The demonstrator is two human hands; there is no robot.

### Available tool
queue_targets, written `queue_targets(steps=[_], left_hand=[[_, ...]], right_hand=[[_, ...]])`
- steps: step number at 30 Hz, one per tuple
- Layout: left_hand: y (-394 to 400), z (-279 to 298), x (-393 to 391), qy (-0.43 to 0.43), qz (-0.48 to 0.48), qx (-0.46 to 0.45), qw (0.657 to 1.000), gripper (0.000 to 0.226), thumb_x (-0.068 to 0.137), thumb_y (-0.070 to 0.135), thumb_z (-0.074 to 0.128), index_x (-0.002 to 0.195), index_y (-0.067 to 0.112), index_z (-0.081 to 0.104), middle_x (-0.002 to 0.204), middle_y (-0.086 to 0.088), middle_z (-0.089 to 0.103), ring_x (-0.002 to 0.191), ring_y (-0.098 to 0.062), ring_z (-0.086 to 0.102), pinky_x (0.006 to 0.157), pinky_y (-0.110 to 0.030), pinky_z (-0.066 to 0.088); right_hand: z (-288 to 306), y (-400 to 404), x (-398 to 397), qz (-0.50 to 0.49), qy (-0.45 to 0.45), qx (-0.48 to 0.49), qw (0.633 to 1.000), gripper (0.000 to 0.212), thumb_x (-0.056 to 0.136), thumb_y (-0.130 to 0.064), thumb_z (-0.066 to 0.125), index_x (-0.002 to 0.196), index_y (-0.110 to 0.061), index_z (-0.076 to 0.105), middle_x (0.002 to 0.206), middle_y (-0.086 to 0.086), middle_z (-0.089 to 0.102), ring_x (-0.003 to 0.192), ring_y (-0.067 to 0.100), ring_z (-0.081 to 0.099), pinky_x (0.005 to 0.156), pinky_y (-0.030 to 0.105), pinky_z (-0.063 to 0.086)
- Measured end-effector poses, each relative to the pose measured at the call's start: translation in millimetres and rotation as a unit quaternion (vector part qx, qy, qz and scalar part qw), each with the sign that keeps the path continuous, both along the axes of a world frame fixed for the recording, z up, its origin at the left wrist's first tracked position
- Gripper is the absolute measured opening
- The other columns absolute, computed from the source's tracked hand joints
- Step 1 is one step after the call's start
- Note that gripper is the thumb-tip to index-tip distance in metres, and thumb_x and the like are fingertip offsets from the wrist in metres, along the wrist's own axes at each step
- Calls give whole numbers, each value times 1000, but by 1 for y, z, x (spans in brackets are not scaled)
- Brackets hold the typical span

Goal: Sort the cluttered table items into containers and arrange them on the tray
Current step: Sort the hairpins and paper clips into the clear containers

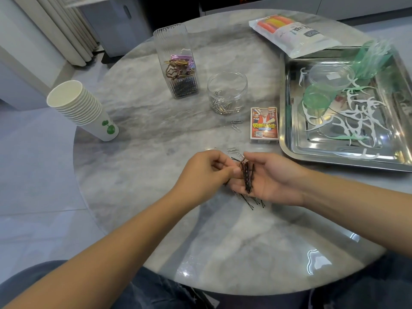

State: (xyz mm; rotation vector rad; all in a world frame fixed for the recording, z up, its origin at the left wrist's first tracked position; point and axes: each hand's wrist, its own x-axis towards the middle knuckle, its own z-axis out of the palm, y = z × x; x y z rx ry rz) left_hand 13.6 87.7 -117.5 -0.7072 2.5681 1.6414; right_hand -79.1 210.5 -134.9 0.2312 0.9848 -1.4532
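— Right hand [265,179] lies palm up just above the round marble table [138,175], fingers loosely spread, a bundle of dark bobby pins [247,177] resting across them. And the other?

— Left hand [204,172] meets it from the side, fingers curled, thumb and fingertips pinching at the pins. More pins [254,202] lie on the table under the hands, with loose paper clips [234,150] just beyond.

— Containers?

— A ribbed clear box [176,63] holds hair clips and pins; a round clear jar [227,92] beside it holds paper clips. A card pack [264,126] stands near the steel tray [287,139], which carries floss picks and green lids.

— The room?

— Stacked paper cups [82,108] lie tipped at the table's left edge, a snack pouch [294,34] at the far right. Pale floor tiles, a curtain at back left.
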Motion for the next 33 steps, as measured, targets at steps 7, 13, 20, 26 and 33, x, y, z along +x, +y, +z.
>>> queue_targets(steps=[7, 13, 20, 26, 33], left_hand=[[-21, -4, 0, -50, 5, -127, 991, 12, 82, 16, 70, 73, 24, 67, 64, 10, 61, 56, -2, 55, 59, -11, 43], [-19, -22, 10, -69, -131, -292, 945, 8, 80, 22, 71, 88, 22, 70, 86, 10, 54, 82, -10, 54, 77, -28, 46], [-15, -22, 9, -44, -184, -368, 910, 16, 91, 26, 55, 103, 23, 66, 106, 7, 59, 101, -13, 55, 78, -28, 42], [-13, -33, 8, -42, -253, -514, 819, 13, 91, 20, 56, 101, 11, 58, 100, -7, 56, 95, -26, 56, 63, -33, 41], [-12, -32, 12, -84, -276, -544, 788, 28, 65, 16, 78, 81, 10, 57, 79, -6, 56, 66, -22, 55, 48, -26, 25]], right_hand=[[2, 4, -7, -42, -7, 44, 998, 31, 98, -25, 38, 92, -3, 59, 67, 9, 64, 63, 19, 60, 58, 26, 49], [5, 2, -8, -56, -7, 55, 997, 21, 95, -16, 41, 87, -5, 57, 60, 2, 43, 49, 12, 46, 44, 20, 47], [9, 5, -13, -52, -9, 44, 998, 22, 94, -18, 40, 83, -7, 55, 56, -1, 40, 39, 8, 38, 37, 14, 34], [9, 4, -11, -39, 10, 50, 998, 22, 94, -19, 40, 83, -8, 56, 57, -1, 42, 39, 8, 38, 36, 15, 34], [10, 5, -12, -38, 27, 55, 997, 23, 94, -18, 40, 81, -8, 56, 58, 0, 41, 41, 8, 37, 36, 15, 34]])
